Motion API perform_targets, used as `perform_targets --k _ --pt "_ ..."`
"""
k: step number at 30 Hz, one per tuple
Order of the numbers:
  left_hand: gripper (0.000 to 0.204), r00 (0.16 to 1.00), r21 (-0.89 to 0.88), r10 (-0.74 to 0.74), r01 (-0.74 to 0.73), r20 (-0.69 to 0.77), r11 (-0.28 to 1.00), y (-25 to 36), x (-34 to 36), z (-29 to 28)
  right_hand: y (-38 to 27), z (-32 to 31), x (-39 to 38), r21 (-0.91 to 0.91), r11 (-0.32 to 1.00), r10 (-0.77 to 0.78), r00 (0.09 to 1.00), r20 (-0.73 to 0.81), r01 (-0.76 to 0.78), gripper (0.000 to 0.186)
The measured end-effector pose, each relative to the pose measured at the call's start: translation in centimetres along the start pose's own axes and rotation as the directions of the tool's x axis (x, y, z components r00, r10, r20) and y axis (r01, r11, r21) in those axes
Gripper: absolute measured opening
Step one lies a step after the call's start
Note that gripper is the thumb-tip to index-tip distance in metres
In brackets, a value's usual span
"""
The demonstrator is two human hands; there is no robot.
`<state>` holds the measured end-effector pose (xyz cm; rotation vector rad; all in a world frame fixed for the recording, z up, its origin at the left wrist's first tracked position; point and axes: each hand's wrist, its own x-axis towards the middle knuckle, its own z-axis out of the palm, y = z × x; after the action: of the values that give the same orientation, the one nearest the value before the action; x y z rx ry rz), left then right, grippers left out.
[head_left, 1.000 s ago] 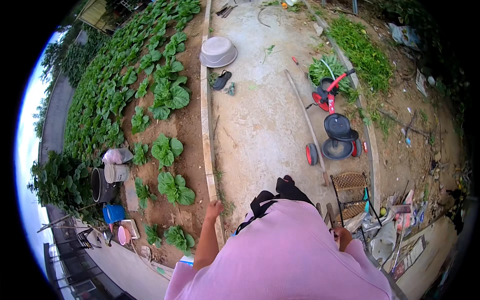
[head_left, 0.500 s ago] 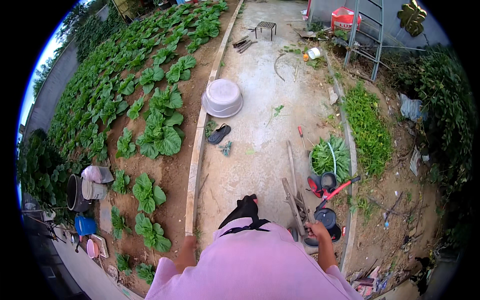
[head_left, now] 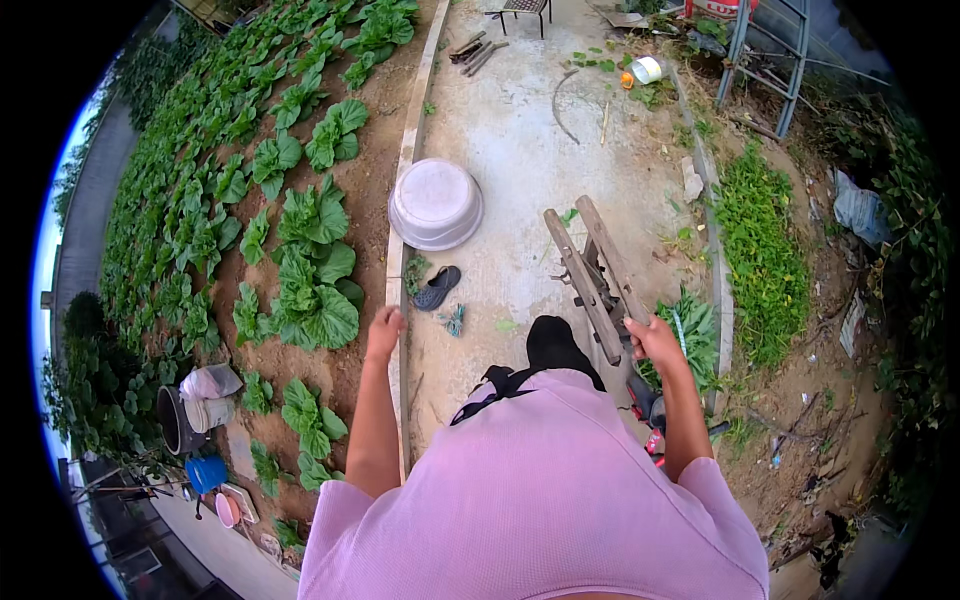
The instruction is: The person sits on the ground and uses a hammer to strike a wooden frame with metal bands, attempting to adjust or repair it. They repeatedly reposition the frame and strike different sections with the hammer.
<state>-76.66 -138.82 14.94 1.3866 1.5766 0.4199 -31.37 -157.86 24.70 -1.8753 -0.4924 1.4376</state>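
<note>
Gripping a wooden frame (head_left: 592, 275) near its lower end, the right hand (head_left: 655, 340) is closing its fingers around one of the two weathered rails. The frame is slanting up and away from the hand over the concrete path (head_left: 520, 170), its far end pointing toward the middle of the path, with some metal fittings showing between the rails. The left hand (head_left: 384, 332) is hanging free with fingers loosely curled together, holding nothing, right over the kerb (head_left: 405, 170) that is dividing the path from the vegetable bed (head_left: 300, 250). An upturned pale basin (head_left: 436, 203) is resting on the path against the kerb, and a dark sandal (head_left: 437, 288) is lying just below it, near the left hand. Leafy greens (head_left: 690, 335) are lying on the ground just beside the right hand, at the path's right edge. A dark bucket (head_left: 178, 420) and a blue can (head_left: 207, 472) are standing at the bed's lower left corner.
</note>
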Motion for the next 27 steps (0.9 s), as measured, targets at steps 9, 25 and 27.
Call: perform_targets --k 9,25,27 --pt "0.026 0.327 -0.101 -0.937 0.943 0.119 0.317 -13.8 -14.8 3.5 -12.6 -2.6 17.1 -0.102 0.982 0.162 0.987 0.016 -0.160 0.030" --pt "0.031 0.978 -0.309 -0.011 -0.055 -0.209 0.949 27.9 51.9 -2.6 -35.3 -8.0 40.1 0.017 0.979 0.202 0.957 -0.206 -0.203 0.025" --pt "0.030 0.974 -0.299 0.044 -0.111 -0.221 0.948 32.9 55.7 -2.6 -38.2 -8.1 43.8 0.014 0.981 0.192 0.957 -0.219 -0.194 0.026"
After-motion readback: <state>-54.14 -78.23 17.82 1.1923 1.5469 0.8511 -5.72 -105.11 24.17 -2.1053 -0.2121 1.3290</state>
